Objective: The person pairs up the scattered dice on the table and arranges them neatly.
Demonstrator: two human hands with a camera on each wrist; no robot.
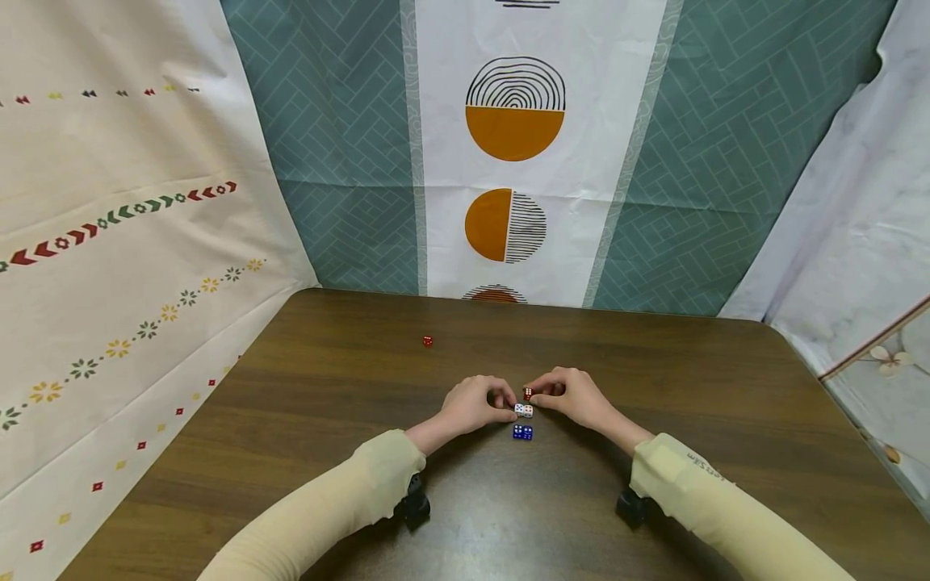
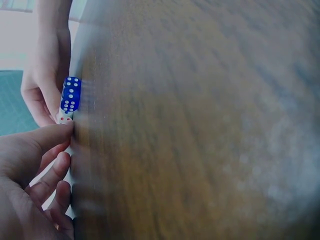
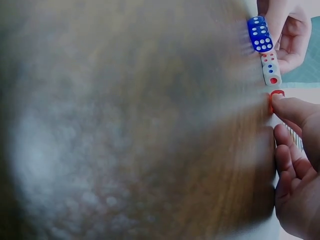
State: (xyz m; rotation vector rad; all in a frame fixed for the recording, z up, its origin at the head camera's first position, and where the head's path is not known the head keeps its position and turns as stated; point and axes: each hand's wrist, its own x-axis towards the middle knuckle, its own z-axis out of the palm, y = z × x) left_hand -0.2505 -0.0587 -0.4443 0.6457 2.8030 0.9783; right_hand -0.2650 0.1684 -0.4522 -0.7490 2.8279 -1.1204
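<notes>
Near the table's middle, two white dice (image 1: 523, 411) sit side by side behind a pair of blue dice (image 1: 522, 432). My left hand (image 1: 475, 403) has its thumb and forefinger at the left white die, pinching it. From the other side my right hand (image 1: 574, 398) pinches a red die (image 1: 528, 394) just behind the white pair. In the left wrist view the thumb partly covers a white die (image 2: 64, 119). The right wrist view shows the red die (image 3: 276, 93) mostly hidden by the right thumb, a small gap from the white dice (image 3: 271, 70).
Another red die (image 1: 428, 341) lies alone toward the back of the brown wooden table (image 1: 349, 355). Patterned cloths hang behind the table and along both sides; the teal and white cloth (image 1: 349, 145) meets its back edge.
</notes>
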